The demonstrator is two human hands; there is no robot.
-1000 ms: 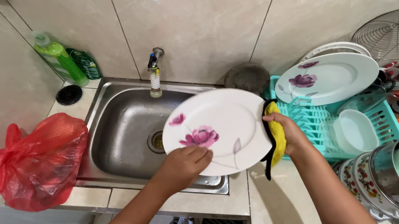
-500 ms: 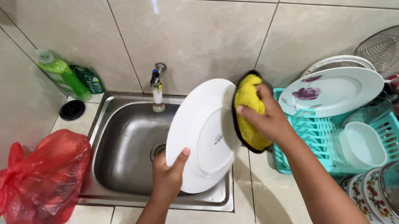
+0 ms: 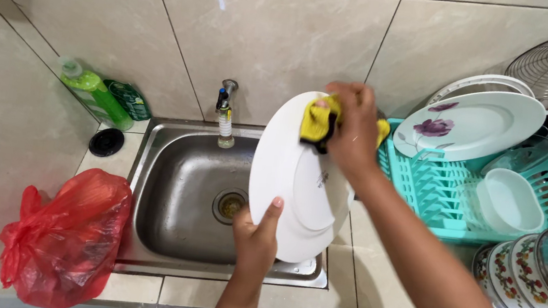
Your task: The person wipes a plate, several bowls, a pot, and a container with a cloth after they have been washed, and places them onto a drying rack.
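Left hand: the left hand [image 3: 257, 233] is gripping the lower rim of a white plate [image 3: 295, 177], thumb lying up its back, holding it tilted on edge over the sink [image 3: 179, 198].
Right hand: the right hand [image 3: 353, 125] is closing around a yellow sponge [image 3: 319, 121], pressing it on the plate's upper back.
Surroundings: a teal dish rack [image 3: 462, 196] is standing just right of the grip; a red plastic bag [image 3: 65, 237] is sitting well left on the tiled counter.

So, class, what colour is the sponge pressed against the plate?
Yellow with a dark edge: the sponge, clearest in the head view.
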